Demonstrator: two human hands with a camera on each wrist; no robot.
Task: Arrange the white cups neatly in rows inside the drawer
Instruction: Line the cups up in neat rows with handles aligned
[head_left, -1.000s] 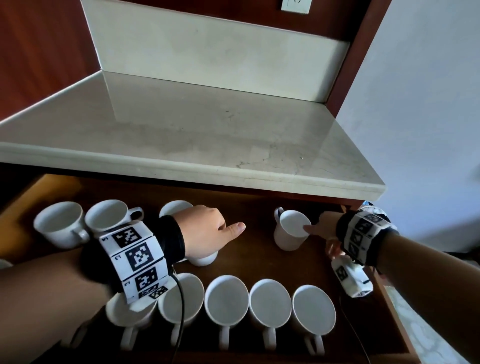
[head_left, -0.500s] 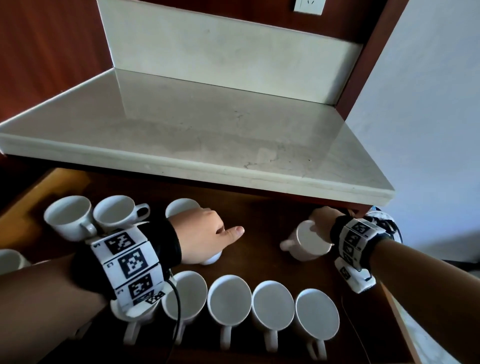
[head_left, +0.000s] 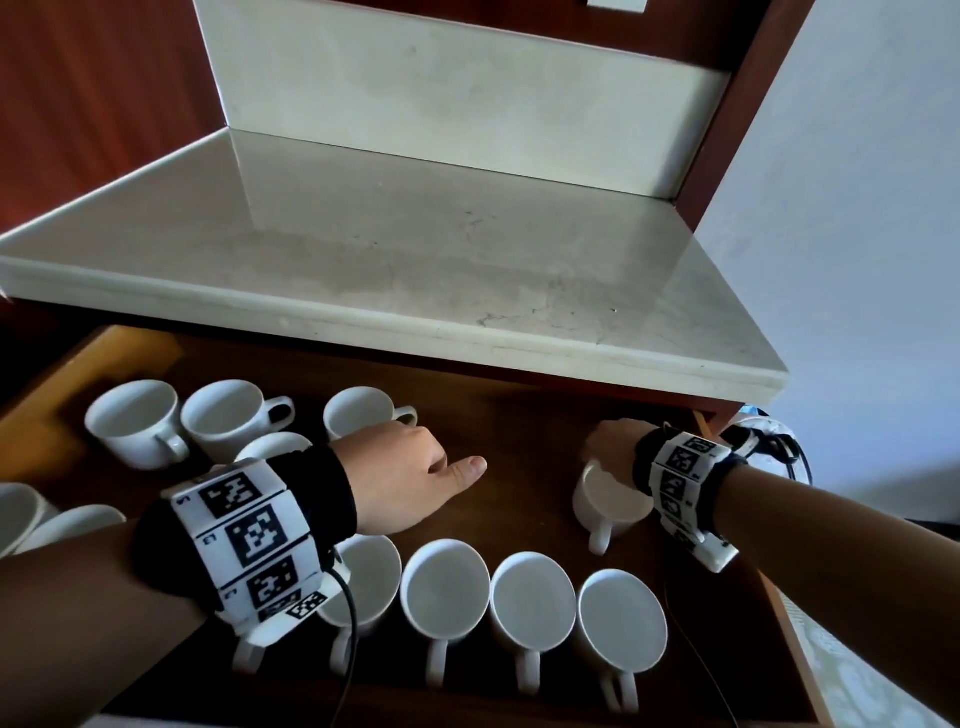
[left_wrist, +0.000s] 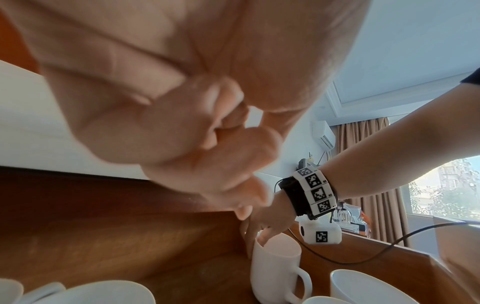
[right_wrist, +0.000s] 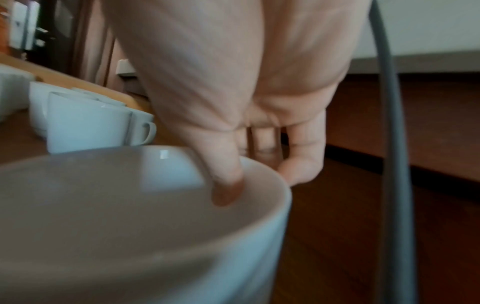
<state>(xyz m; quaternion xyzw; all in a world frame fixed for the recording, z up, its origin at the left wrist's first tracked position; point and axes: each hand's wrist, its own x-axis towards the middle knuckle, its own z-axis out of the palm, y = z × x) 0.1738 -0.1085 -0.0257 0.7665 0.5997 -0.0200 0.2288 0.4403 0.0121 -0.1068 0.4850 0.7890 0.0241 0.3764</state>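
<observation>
Right hand at right of frame in head view, pinching rim of white cup: thumb inside cup, fingers outside. Cup's handle points toward bottom of frame. Left hand at frame centre above drawer floor, fingers curled, holding nothing. Row of four cups along lower edge, handles toward bottom. More cups at left. Pale surface above drawer.

A pale stone counter fills the picture from nine to three o'clock. A white wall stands at two o'clock. Brown curtains hang at three o'clock, beside a bright window.
</observation>
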